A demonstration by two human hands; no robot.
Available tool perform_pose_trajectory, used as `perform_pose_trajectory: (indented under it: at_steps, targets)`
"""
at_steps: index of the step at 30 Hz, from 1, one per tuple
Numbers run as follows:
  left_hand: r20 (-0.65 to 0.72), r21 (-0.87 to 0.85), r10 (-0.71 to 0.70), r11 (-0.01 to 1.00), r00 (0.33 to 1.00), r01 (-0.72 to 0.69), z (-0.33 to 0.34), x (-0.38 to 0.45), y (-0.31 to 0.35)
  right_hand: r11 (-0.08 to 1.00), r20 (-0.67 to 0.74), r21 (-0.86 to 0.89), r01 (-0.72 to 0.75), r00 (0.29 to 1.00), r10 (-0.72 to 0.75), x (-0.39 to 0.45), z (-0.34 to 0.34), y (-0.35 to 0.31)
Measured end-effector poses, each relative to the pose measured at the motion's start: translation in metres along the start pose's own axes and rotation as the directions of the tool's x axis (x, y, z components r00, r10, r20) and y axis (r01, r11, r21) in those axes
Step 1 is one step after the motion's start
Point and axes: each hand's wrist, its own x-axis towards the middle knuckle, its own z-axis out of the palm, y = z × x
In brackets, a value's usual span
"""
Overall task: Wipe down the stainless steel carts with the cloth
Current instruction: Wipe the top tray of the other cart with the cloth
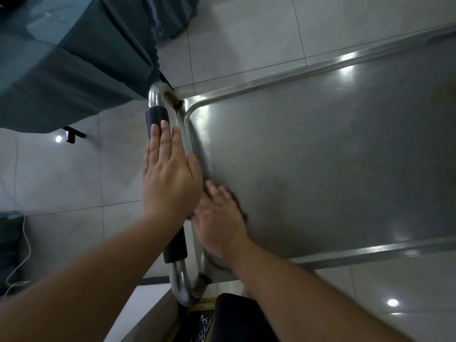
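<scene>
— Where's the cloth (240, 208)?
— Under the blurred right hand (219, 224), pressed flat, fingers straight, on the cart (320, 156) tray by its near-left rim.
— And the left hand (170, 178)?
— Grip released: straight fingers lie along the black-sleeved handle (158, 117).
— Room?
— Bare tray stretches right, between raised rims; a green drape (74, 65) hangs just beside the far-left corner.

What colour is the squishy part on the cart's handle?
Black; the grip on the shiny handle, under the left hand, shows in the head view.
</scene>
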Motion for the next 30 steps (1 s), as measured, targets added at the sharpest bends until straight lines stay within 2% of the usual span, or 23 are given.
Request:
perform_pose_trajectory:
  at_steps: [2, 5, 6, 8, 11, 14, 16, 19, 20, 21, 23, 26, 28, 29, 30]
  targets:
    - [-0.009, 0.004, 0.006, 1.000, 1.000, -0.006, 0.001, 0.000, -0.001, 0.987, 0.019, 0.047, 0.153, 0.988, -0.154, -0.002, 0.006, -0.007]
    - [-0.014, 0.013, 0.006, 1.000, 1.000, -0.005, 0.002, 0.001, 0.000, 0.972, 0.070, 0.039, 0.233, 0.969, -0.236, -0.007, -0.009, 0.035]
    - [-0.011, 0.015, 0.001, 1.000, 1.000, -0.001, 0.002, 0.001, 0.000, 0.976, 0.066, 0.015, 0.217, 0.974, -0.217, -0.010, -0.018, 0.060]
    - [-0.002, 0.006, -0.002, 1.000, 1.000, 0.002, 0.002, 0.001, 0.000, 0.994, -0.028, -0.025, 0.106, 0.994, -0.106, -0.016, -0.041, 0.122]
    - [0.007, -0.005, 0.010, 1.000, 1.000, -0.010, 0.001, 0.000, -0.002, 0.985, -0.165, -0.013, -0.174, 0.972, 0.170, -0.026, -0.089, 0.221]
    - [0.003, -0.011, 0.009, 1.000, 1.000, -0.009, 0.001, 0.001, -0.002, 0.901, -0.238, 0.023, -0.433, 0.873, 0.426, -0.042, -0.132, 0.301]
    - [0.007, -0.015, 0.008, 1.000, 1.000, -0.008, 0.000, 0.001, -0.001, 0.825, -0.290, 0.052, -0.562, 0.782, 0.552, -0.050, -0.144, 0.321]
    - [0.012, -0.009, 0.007, 1.000, 1.000, -0.007, 0.000, 0.001, 0.000, 0.631, -0.336, 0.170, -0.757, 0.557, 0.759, -0.048, -0.124, 0.284]
    - [0.014, -0.008, 0.007, 1.000, 1.000, -0.007, -0.001, 0.001, 0.000, 0.586, -0.345, 0.212, -0.782, 0.501, 0.794, -0.047, -0.111, 0.258]
    - [0.015, -0.010, 0.008, 1.000, 1.000, -0.008, -0.001, 0.001, 0.000, 0.578, -0.348, 0.228, -0.784, 0.488, 0.800, -0.045, -0.097, 0.227]
    - [0.018, -0.011, 0.005, 1.000, 1.000, -0.005, -0.003, 0.001, 0.001, 0.650, -0.325, 0.188, -0.737, 0.578, 0.749, -0.045, -0.067, 0.162]
    - [0.026, -0.008, 0.001, 1.000, 1.000, -0.001, -0.005, 0.000, 0.003, 0.815, -0.223, 0.083, -0.573, 0.787, 0.576, -0.049, -0.020, 0.070]
    - [0.030, -0.005, -0.005, 1.000, 1.000, 0.005, -0.006, 0.000, 0.005, 0.954, -0.101, -0.010, -0.300, 0.949, 0.298, -0.055, 0.011, 0.020]
    - [0.031, -0.004, -0.007, 1.000, 0.999, 0.008, -0.006, 0.000, 0.006, 0.991, -0.023, -0.032, -0.133, 0.991, 0.132, -0.058, 0.023, 0.004]
    - [0.031, -0.003, -0.007, 1.000, 1.000, 0.007, -0.007, -0.001, 0.007, 0.999, 0.043, -0.037, 0.009, 0.999, -0.007, -0.062, 0.030, -0.005]
